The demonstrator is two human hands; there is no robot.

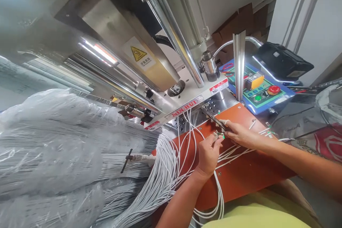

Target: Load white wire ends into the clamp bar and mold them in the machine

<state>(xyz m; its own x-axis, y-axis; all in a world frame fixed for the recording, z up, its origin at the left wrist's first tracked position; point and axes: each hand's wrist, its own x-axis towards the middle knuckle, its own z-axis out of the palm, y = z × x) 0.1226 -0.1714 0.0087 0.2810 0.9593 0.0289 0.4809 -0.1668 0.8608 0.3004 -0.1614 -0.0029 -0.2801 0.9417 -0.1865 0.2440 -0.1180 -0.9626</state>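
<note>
Over the orange-red work board point(240, 181), in front of the press, my left hand point(209, 154) pinches a small metal-and-green connector piece point(220, 136). To its right my right hand point(239, 133) grips a dark metal bar point(217, 121) that reaches up toward the machine's steel plate. The fingertips of both hands are close together. White cables point(227, 155) pass beneath and beside the hands. Other white cables point(189, 124) run from under the press plate marked MIN-HUI point(184, 108).
Bundled cables in clear plastic point(50, 149) fill the left side. A blue control panel point(280, 98) with a red button and an upright metal profile point(239, 67) stand at the right. Small white and green pieces point(268, 130) lie at the board's right edge.
</note>
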